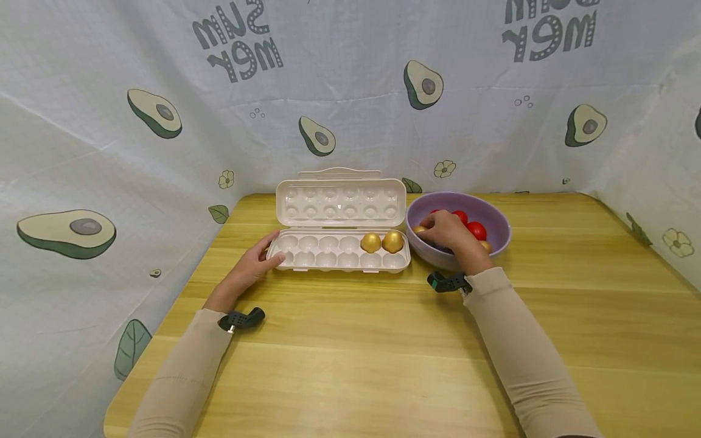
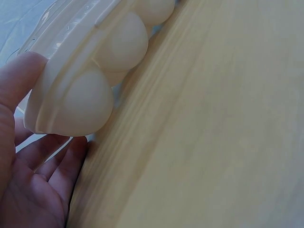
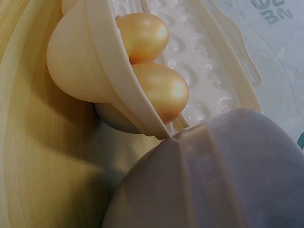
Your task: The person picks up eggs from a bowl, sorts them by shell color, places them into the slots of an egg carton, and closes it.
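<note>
A pale pink egg box (image 1: 339,261) lies open, its lid (image 1: 341,204) tipped back behind the tray. Two golden eggs (image 1: 381,241) sit side by side in the back row at the right end; they also show in the right wrist view as shiny eggs (image 3: 161,90). My left hand (image 1: 254,264) grips the tray's left end, thumb over the rim and fingers curled round below. Inside a purple bowl (image 1: 501,228), my right hand (image 1: 446,231) pinches a golden egg (image 1: 420,230) near the left wall. The right wrist view does not show that hand.
Several red eggs (image 1: 477,230) and another golden egg (image 1: 485,246) lie in the bowl, which stands right against the box's right end. A patterned white cloth (image 1: 350,85) hangs behind the wooden table (image 1: 350,353).
</note>
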{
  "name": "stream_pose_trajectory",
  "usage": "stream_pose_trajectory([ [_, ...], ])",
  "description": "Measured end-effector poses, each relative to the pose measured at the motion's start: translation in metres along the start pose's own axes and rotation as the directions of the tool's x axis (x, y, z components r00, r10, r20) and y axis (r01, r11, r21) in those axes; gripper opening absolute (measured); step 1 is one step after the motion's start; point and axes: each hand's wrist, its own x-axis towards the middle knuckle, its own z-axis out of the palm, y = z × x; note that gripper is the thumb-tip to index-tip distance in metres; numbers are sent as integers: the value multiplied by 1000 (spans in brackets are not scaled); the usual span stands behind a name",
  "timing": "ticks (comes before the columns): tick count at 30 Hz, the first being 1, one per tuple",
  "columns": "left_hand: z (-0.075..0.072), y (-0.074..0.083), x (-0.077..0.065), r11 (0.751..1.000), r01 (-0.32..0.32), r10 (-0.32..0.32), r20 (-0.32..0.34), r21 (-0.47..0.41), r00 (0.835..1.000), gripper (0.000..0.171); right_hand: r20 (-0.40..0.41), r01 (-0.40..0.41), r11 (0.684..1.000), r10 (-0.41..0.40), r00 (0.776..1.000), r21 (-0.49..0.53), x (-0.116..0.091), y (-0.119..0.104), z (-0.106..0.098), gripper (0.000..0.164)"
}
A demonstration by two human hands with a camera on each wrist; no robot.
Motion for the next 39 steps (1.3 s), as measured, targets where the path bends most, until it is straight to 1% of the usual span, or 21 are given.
stream_pose_trajectory([
  [5, 0, 0, 0, 1000, 3, -3, 0, -1, 1000, 67, 4, -5, 1000, 5, 1000, 2, -1, 0, 0, 42],
  [14, 0, 0, -1, 1000, -1, 1, -4, -3, 1000, 66, -13, 15, 1000, -15, 1000, 6, -1, -1, -1, 40],
  [22, 0, 1, -1, 1000, -3, 3, -4, 20, 1000, 66, -54, 79, 997, -80, 995, -12, -2, -2, 0, 36],
  [31, 0, 1, -1, 999, 1, 0, -5, 35, 1000, 66, -82, 86, 996, -86, 993, -2, -2, 0, 0, 36],
  [39, -1, 1, -1, 999, 16, -15, -15, 40, 1000, 66, -120, 111, 994, -113, 986, -22, 1, 2, 1, 34],
])
